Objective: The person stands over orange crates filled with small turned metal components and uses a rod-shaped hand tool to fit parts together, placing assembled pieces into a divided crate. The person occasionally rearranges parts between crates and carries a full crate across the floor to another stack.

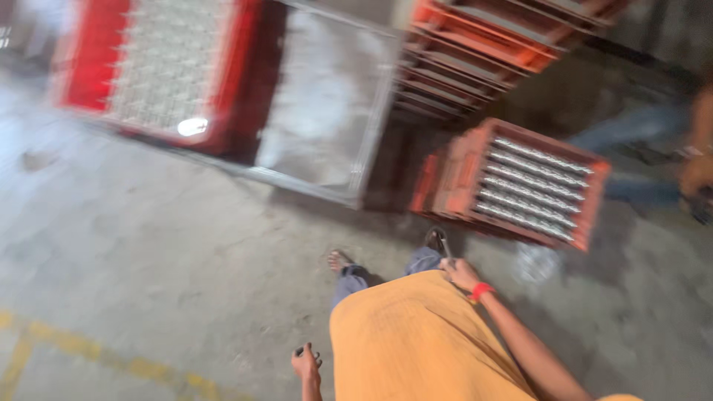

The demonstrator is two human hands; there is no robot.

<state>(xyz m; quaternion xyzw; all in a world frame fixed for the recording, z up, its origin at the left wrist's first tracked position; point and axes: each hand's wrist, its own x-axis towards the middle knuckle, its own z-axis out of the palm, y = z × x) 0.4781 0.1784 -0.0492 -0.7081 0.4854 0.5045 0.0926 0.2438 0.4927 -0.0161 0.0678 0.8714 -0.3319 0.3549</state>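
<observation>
Standing over a grey concrete floor [148, 252], the person lets both arms hang beside an orange garment [416, 341]: the left hand [307, 364] is curled round a small dark thing [300, 350] too blurred to name, and the right hand [462, 273], a red band [480, 290] at its wrist, is loosely closed, though whether it grips anything I cannot tell. Beyond the right hand, near but not touching it, an orange crate [520, 182] of silvery pieces sits on the floor, with stacked orange crates [483, 52] behind that crate and a red crate [152, 70] well off to its left.
</observation>
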